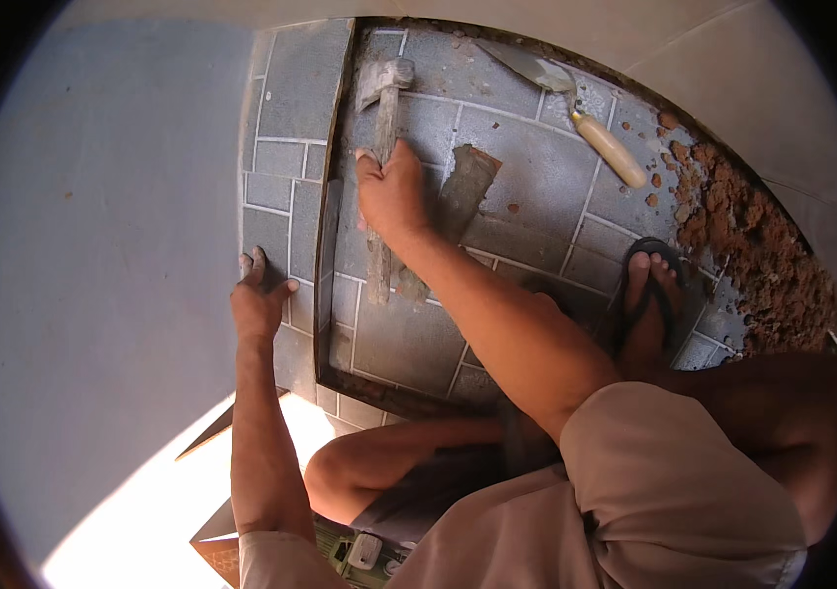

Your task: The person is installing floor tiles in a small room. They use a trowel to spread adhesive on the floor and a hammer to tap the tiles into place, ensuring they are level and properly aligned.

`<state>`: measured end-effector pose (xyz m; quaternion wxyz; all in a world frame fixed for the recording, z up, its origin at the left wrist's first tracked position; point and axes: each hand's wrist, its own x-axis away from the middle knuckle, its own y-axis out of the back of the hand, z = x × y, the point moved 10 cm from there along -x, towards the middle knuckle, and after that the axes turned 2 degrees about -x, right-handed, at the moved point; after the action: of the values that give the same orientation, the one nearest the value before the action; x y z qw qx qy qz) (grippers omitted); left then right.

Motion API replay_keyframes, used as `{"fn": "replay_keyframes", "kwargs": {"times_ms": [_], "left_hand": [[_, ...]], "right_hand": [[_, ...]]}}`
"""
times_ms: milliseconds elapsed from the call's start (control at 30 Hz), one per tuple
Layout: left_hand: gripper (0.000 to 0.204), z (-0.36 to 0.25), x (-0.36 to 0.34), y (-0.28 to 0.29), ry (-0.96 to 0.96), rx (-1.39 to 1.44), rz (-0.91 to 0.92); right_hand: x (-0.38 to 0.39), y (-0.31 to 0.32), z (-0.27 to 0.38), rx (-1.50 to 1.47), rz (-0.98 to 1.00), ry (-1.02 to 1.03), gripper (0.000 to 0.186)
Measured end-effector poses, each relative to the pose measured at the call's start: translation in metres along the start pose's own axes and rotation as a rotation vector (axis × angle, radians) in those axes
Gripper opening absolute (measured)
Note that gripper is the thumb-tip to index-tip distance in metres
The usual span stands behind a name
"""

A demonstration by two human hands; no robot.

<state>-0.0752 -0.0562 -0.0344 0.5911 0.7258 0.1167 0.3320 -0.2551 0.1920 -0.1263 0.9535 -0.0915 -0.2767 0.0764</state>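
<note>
Clasping a hammer between dark edging and a block, right fingers have limited room; left fingers spread.

Blown-out glare lower left, soft shadows, curved edges

A grey floor, patterned in rectangles with pale lines. On it, toward the top right, lies a trowel with a pale wooden handle; near the middle, a rough grey-brown slab; along the right edge, crumbled reddish-brown clumps, beside a foot in a dark sandal.
</note>
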Motion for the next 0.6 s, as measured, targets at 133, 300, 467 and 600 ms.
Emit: {"fn": "replay_keyframes", "kwargs": {"times_ms": [133, 300, 467, 600], "left_hand": [[0.096, 0.004, 0.018, -0.024, 0.052, 0.032, 0.077], [0.094, -0.006, 0.008, -0.006, 0.029, 0.003, 0.038], [0.094, 0.004, 0.01, -0.007, 0.052, 0.021, 0.04], [0.094, -0.009, 0.012, -0.005, 0.095, 0.048, 0.074]], "right_hand": [[0.028, 0.015, -0.007, 0.041, 0.007, -0.08, 0.033], [0.028, 0.005, -0.004, -0.086, -0.012, 0.005, 0.032], [0.03, 0.007, -0.017, -0.15, 0.068, -0.047, 0.022], [0.021, 0.011, -0.026, -0.144, 0.153, -0.031, 0.021]]}}
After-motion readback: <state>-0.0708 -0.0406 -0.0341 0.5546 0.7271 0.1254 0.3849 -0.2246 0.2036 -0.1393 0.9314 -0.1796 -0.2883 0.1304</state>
